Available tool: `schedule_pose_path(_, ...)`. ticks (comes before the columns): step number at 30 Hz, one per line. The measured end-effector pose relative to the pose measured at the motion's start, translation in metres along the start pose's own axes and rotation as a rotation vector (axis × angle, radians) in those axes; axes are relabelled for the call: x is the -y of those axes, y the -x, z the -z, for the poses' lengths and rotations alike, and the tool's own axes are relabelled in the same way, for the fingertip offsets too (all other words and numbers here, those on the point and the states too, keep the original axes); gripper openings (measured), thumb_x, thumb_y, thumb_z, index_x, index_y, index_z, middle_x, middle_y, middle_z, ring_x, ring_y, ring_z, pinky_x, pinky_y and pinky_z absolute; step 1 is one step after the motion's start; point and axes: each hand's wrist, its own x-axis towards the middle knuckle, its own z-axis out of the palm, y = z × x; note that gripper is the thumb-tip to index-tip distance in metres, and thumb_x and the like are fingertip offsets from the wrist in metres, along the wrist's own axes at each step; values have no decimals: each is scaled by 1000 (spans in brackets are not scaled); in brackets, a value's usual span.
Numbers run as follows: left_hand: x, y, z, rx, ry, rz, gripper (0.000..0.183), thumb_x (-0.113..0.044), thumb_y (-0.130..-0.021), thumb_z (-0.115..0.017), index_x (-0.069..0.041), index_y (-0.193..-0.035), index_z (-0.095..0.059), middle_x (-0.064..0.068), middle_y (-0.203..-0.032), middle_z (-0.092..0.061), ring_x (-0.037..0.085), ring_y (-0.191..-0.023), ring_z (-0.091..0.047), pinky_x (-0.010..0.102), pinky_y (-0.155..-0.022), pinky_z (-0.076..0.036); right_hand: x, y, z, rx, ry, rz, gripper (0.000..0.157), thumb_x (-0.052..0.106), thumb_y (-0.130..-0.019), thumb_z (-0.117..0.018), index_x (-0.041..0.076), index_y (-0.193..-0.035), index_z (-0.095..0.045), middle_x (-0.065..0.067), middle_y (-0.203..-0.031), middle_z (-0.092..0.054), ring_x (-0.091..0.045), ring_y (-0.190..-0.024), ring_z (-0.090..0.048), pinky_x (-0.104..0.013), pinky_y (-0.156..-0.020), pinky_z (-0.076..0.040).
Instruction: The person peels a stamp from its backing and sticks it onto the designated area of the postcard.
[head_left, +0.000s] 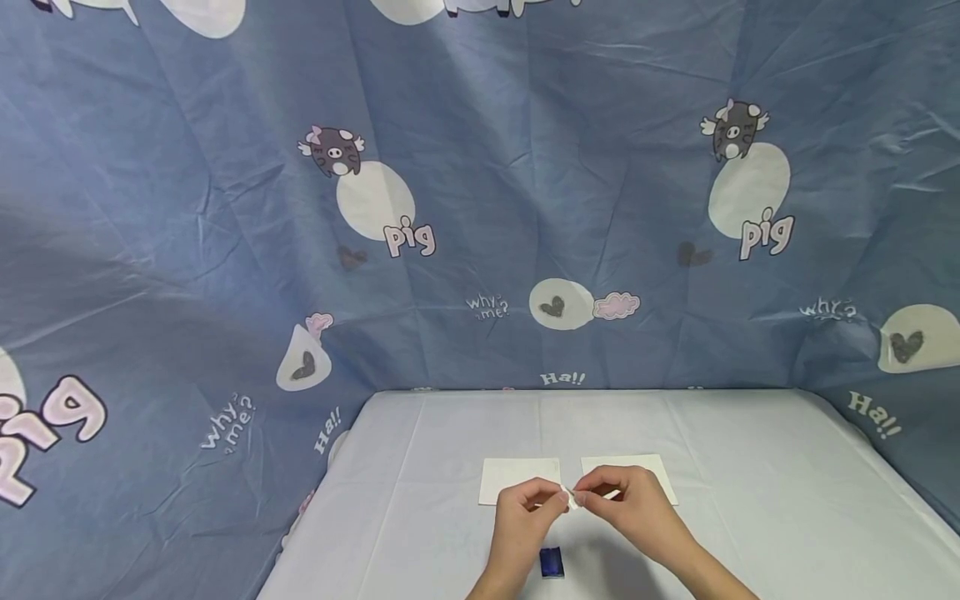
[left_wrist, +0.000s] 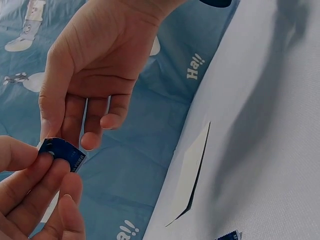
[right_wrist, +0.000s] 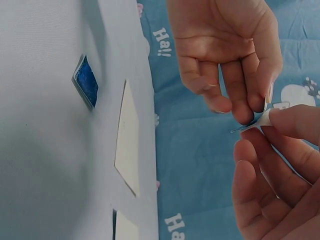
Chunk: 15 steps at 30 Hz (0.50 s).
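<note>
Both hands meet above the white table and pinch a small blue sachet (left_wrist: pixel 64 151) with a white underside. My left hand (head_left: pixel 521 517) holds it between thumb and fingers from the left. From the other side, my right hand (head_left: pixel 633 502) pinches its edge with thumb and index finger. In the right wrist view the sachet (right_wrist: pixel 254 123) appears nearly edge-on, partly hidden by fingertips. A second blue sachet (head_left: pixel 551 562) lies flat on the table, below and between the hands. Whether the held sachet is torn, I cannot tell.
Two white cards lie side by side beyond the hands, the left card (head_left: pixel 517 477) and the right card (head_left: pixel 660 475), which the right hand partly covers. A blue patterned cloth (head_left: pixel 480 208) hangs behind and beside the white-covered table (head_left: pixel 420 533).
</note>
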Motion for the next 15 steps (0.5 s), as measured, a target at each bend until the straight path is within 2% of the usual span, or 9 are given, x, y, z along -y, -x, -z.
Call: schedule_pose_path(15, 0, 0, 1, 0, -3, 4, 4, -13, -86, -76, -10, -87, -78, 3, -80, -72, 15, -76, -65, 26, -69, -48, 1, -1, -1, -1, -1, -6, 11, 20, -88, -79, 30, -85, -76, 12, -85, -72, -11, -79, -67, -29, -66, -56)
